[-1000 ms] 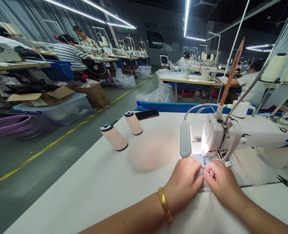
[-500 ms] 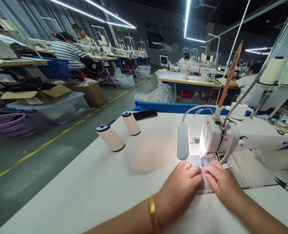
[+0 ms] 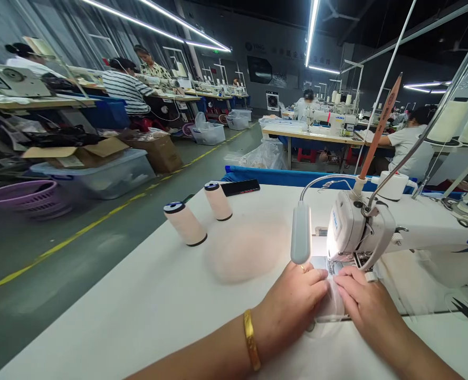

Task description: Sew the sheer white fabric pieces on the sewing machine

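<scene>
My left hand [image 3: 293,303], with a gold bangle on the wrist and a ring, rests on a thin pale piece of fabric [image 3: 331,309] just in front of the needle of a white sewing machine [image 3: 395,229]. My right hand [image 3: 362,298] lies beside it on the same fabric, fingertips pressing near the presser foot. Both hands pinch and hold the fabric flat on the white table [image 3: 146,306]. A small lamp [image 3: 301,232] on a bent neck lights the needle area.
Two thread cones [image 3: 184,222] [image 3: 218,200] and a dark phone [image 3: 240,187] lie at the table's far left. A pink fabric heap [image 3: 245,250] sits left of the lamp, scissors [image 3: 465,307] at right. Other people sew at tables behind; bins and boxes line the aisle.
The hands stay at the needle; the fabric has shifted slightly toward me and shows more between the hands. The view has drifted a little.
</scene>
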`<action>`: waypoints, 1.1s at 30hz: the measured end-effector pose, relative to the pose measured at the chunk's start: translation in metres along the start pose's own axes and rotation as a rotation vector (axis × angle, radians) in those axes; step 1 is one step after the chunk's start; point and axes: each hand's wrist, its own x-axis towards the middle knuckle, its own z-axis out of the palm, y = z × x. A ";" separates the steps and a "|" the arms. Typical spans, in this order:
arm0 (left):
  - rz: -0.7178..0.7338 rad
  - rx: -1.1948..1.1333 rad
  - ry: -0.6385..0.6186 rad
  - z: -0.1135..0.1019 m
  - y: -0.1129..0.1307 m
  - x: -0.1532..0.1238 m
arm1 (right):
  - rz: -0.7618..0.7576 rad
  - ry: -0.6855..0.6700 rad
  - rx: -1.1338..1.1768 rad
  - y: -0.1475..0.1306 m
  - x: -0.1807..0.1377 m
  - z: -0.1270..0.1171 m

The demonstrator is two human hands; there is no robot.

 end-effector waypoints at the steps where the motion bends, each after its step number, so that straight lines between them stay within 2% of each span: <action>1: 0.002 0.001 0.002 0.000 -0.001 0.001 | 0.000 0.002 -0.010 0.000 0.000 0.001; 16: 0.024 0.012 0.005 -0.004 -0.004 0.006 | -0.010 0.025 -0.080 0.003 0.000 0.004; 21: -0.012 -0.006 -0.065 -0.011 -0.001 0.007 | -0.008 -0.056 -0.005 0.000 -0.001 -0.007; 26: -0.114 -0.110 -0.133 -0.026 0.015 -0.001 | -0.100 -0.155 0.112 -0.003 -0.004 -0.020; 30: -0.177 -0.088 -0.068 -0.016 0.026 -0.009 | -0.109 -0.187 0.198 -0.004 -0.003 -0.018; 33: -0.177 -0.118 -0.013 -0.003 0.022 -0.005 | -0.071 -0.154 0.263 -0.003 -0.001 -0.016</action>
